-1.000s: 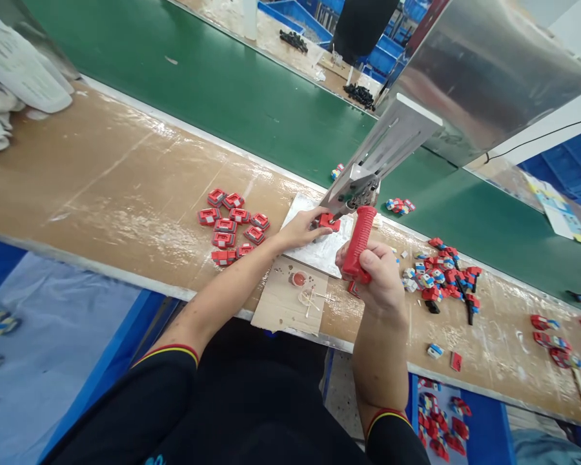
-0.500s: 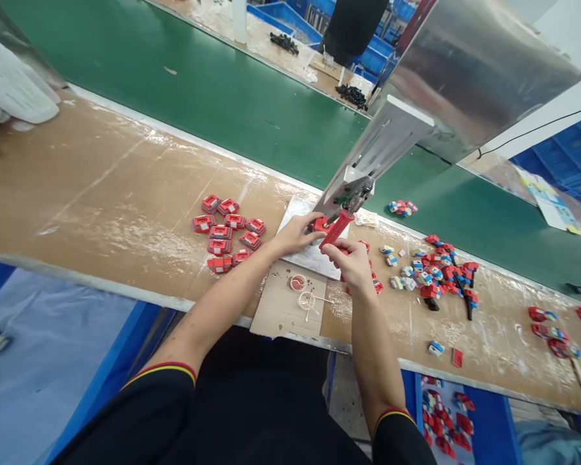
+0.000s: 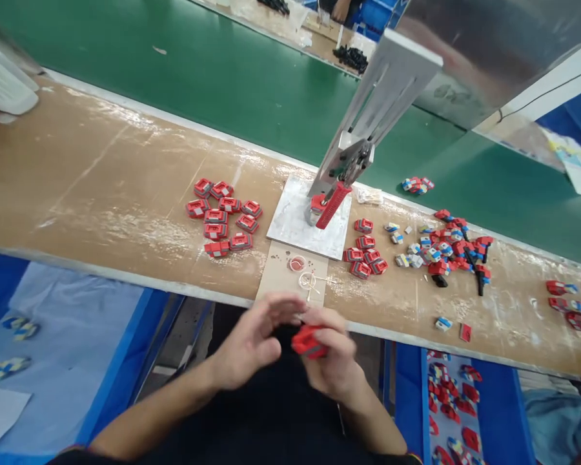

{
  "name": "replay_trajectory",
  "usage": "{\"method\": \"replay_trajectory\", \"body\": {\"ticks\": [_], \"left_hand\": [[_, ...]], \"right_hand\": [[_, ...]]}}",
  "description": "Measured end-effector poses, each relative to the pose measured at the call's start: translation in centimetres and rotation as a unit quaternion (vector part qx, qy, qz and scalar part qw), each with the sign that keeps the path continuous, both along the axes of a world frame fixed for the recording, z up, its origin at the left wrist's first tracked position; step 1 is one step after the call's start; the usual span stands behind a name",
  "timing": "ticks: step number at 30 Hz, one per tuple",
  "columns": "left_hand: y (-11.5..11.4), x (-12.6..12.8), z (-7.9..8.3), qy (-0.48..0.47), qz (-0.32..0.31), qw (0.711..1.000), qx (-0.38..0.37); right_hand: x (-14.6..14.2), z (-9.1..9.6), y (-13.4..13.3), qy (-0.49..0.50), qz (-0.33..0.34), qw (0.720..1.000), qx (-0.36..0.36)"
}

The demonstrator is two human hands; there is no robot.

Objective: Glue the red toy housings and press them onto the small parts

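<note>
Close to my body, my right hand (image 3: 334, 352) grips a small red plastic part (image 3: 308, 342) with a grey band, between thumb and fingers. My left hand (image 3: 254, 339) hovers just left of that part, its fingers apart and somewhat blurred; it holds nothing. Beyond the hands stands a toggle clamp with a red handle (image 3: 334, 205), fixed to a slotted metal upright (image 3: 375, 97) on a pale base plate (image 3: 295, 226). Beneath the clamp sits something red and grey (image 3: 315, 210), partly hidden by the handle.
Several red parts (image 3: 215, 216) lie left of the plate and more (image 3: 365, 255) to its right. A small dish of red liquid (image 3: 297, 263) and a cotton swab dish (image 3: 306, 280) stand on cardboard (image 3: 275, 271). A mixed pile (image 3: 450, 248) lies right; a green conveyor (image 3: 223, 90) runs behind.
Both hands have left the clamp and come back toward my body. My right hand has let go of the red handle and now holds a red plastic part. The view has shifted downward.
</note>
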State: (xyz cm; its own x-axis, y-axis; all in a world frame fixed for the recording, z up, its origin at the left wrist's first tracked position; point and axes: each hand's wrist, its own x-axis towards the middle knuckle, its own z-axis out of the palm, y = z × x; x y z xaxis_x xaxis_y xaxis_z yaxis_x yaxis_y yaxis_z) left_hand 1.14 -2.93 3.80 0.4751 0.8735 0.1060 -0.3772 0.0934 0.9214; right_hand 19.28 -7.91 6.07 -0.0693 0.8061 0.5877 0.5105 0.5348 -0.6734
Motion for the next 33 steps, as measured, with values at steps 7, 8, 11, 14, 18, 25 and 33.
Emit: {"method": "replay_trajectory", "body": {"ticks": [7, 8, 11, 14, 18, 25, 33], "left_hand": [[-2.3, 0.6, -3.2, -0.102, 0.066, 0.964, -0.238], [-1.6, 0.3, -3.2, -0.117, 0.065, 0.957, -0.257], [-0.3, -0.5, -3.2, -0.136, 0.051, 0.946, -0.289], [0.1, -0.6, -3.3, -0.132, 0.027, 0.947, -0.292], [0.3, -0.2, -3.6, -0.14, 0.026, 0.954, -0.266], [0.3, -0.8, -4.3, -0.111, 0.057, 0.982, -0.142], [0.3, -0.8, -5.5, -0.009, 0.101, 0.995, -0.021]], "right_hand": [[3.3, -2.6, 1.7, -0.147, -0.051, 0.988, -0.016], [4.5, -2.9, 1.9, -0.141, -0.066, 0.987, -0.033], [6.6, -3.7, 2.5, -0.159, -0.06, 0.982, -0.082], [6.4, -4.2, 3.3, -0.164, -0.024, 0.983, -0.083], [5.3, -3.7, 5.0, -0.191, -0.025, 0.98, -0.06], [4.6, -3.6, 7.1, -0.191, 0.043, 0.978, -0.067], [5.4, -4.2, 6.5, -0.104, -0.011, 0.989, -0.108]]}}
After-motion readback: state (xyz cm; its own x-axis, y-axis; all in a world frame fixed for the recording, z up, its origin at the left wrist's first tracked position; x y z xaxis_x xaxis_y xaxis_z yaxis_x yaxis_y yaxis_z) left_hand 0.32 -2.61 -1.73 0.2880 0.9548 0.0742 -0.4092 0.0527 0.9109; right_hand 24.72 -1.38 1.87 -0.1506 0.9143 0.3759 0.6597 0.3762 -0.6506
